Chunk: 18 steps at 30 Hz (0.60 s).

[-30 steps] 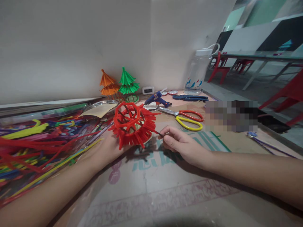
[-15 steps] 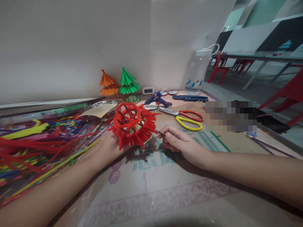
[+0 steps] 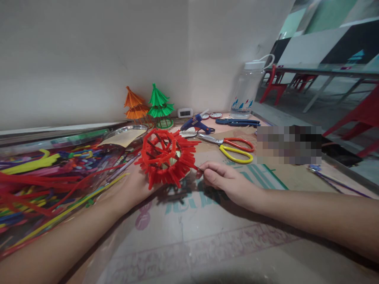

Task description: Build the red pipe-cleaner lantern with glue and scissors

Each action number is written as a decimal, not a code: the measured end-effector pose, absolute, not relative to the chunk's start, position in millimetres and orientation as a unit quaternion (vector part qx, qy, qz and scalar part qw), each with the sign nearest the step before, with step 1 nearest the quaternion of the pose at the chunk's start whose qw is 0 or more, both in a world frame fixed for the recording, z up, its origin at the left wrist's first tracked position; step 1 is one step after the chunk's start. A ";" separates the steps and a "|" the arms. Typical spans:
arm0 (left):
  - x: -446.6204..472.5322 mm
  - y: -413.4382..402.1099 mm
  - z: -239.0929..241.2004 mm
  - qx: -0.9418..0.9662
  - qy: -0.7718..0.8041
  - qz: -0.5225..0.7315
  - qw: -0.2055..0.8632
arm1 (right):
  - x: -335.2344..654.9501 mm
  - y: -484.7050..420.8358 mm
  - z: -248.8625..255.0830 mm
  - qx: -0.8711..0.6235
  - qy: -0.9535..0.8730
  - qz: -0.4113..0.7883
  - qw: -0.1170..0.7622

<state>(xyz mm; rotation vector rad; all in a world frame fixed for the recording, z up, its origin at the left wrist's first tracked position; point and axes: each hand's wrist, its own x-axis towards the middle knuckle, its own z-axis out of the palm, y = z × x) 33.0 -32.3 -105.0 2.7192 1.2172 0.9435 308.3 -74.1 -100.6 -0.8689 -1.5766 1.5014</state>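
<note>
A red pipe-cleaner model is held above the covered table, tilted so that its ring frame with brown struts faces me. Short red strips fringe it all round. My left hand supports it from behind on the left; the model hides its fingers. At the right rim, my right hand is closed in a pinch on a thin dark tool, which looks like tweezers. Its tip meets the end of one red strip. Behind stand an orange pipe-cleaner tree-like model and a green one.
Loose coloured pipe cleaners fill the left side. Beyond the hands lie scissors with red and yellow handles, a blue glue gun, dark blue pliers, a small clock and a clear bottle. A wall rises behind.
My right hand has moved slightly down and left, and the dark tip now meets a red strip at the rim. The red model has shifted a little, with my left hand still behind it.
</note>
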 end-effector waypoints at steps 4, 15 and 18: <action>36.1 -33.1 -102.3 0.871 0.387 0.303 0.007 | 307.8 -73.8 -101.1 -0.332 -0.616 0.598 0.391; 36.9 -32.5 -102.0 0.870 0.384 0.310 0.017 | 307.6 -74.4 -97.2 -0.344 -0.622 0.590 0.383; 37.3 -32.6 -101.5 0.872 0.377 0.311 0.006 | 307.7 -74.5 -97.3 -0.339 -0.621 0.592 0.385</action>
